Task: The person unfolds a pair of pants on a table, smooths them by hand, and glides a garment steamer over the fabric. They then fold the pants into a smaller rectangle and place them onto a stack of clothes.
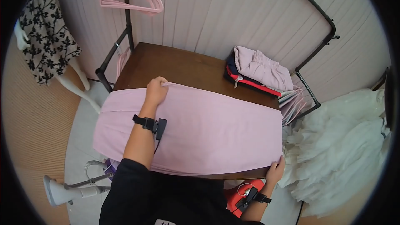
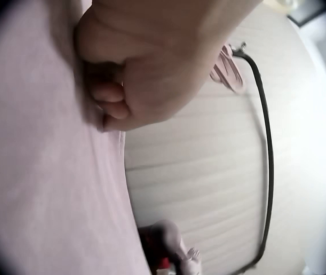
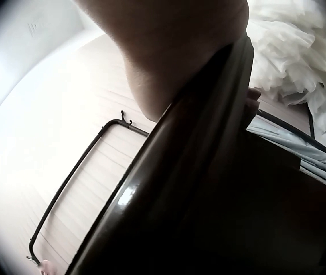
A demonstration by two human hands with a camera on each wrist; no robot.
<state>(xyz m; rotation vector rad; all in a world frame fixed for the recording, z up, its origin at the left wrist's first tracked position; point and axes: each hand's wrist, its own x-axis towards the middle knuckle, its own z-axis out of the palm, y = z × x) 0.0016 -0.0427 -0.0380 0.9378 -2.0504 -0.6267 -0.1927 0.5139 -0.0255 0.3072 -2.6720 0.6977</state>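
Observation:
A pale pink garment (image 1: 216, 125) lies stretched lengthwise over a brown table (image 1: 175, 64), its near edge close to the table's front. My left hand (image 1: 156, 91) grips its far edge, left of the middle; in the left wrist view the curled fingers of that hand (image 2: 145, 74) bunch the pink cloth (image 2: 48, 160). At the near right corner my right hand (image 1: 275, 171) pinches the cloth, thumb on top. In the right wrist view the dark table edge (image 3: 151, 183) hides most of the right hand's fingers.
Folded clothes (image 1: 262, 71), pink on top of red and dark ones, sit at the table's back right. Pink hangers (image 1: 131, 0) hang from the black rack (image 1: 128, 33). A mannequin (image 1: 50, 33) and a garment steamer (image 1: 71, 191) stand left, a white ruffled gown (image 1: 341, 141) right.

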